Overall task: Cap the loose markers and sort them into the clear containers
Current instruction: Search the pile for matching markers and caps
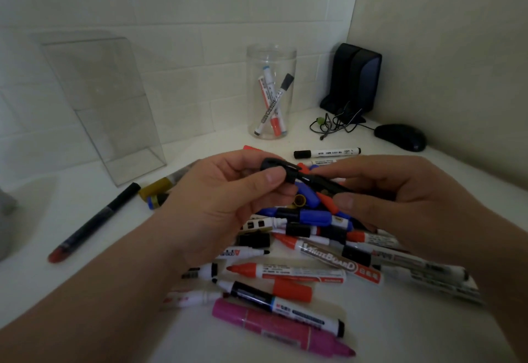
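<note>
Early stage. Left hand [228,199] pinches a black cap [274,167]; right hand [405,205] grips the black marker [323,184] by its body. The cap is at the tip, seating unclear, mid-frame above the pile [300,248]. Round jar [271,91] at 12 o'clock holds just three markers. Clear box [100,99] at 10 o'clock looks unfilled. Pile at 6 o'clock is large, with several markers uncapped and loose caps mixed in. Lone marker [94,222] at 8 o'clock. Most of the work is left.
</note>
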A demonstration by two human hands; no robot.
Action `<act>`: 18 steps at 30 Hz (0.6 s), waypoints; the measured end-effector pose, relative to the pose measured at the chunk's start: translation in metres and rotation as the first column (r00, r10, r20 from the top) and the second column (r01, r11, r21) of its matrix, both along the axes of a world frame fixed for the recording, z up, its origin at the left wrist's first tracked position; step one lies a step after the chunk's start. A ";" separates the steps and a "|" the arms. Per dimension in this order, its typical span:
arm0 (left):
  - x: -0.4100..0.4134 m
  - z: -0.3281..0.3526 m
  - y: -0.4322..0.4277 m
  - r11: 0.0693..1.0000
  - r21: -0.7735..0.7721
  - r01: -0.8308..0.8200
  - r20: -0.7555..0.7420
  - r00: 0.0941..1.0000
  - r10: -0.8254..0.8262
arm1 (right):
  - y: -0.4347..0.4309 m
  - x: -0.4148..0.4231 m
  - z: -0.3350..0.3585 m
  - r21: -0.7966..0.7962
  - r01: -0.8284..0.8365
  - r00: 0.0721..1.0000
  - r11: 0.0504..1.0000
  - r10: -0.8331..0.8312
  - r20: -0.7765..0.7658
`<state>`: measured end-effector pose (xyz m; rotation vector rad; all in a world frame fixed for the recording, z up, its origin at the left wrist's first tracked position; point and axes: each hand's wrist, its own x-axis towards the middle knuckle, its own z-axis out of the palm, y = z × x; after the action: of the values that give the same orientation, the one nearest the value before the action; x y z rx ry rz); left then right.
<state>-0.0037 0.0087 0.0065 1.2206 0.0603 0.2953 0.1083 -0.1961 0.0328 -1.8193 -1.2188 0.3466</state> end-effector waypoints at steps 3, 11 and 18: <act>-0.001 -0.002 -0.001 0.974 0.228 -0.002 -0.053 0.999 0.014 | 0.000 -0.004 0.002 -0.021 0.045 0.987 0.999 -0.041 0.158; -0.008 0.002 -0.001 0.918 0.395 0.050 -0.090 0.996 -0.016 | 0.000 -0.011 -0.001 -0.045 0.136 0.848 0.990 -0.092 0.523; -0.015 0.009 -0.001 0.814 0.581 0.004 -0.021 1.000 0.010 | 0.003 -0.017 -0.002 -0.094 0.099 0.943 0.991 -0.063 0.328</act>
<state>-0.0185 0.0080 0.0155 1.8388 -0.0115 0.3133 0.0915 -0.1926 0.0306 -2.0732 -1.3636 0.0664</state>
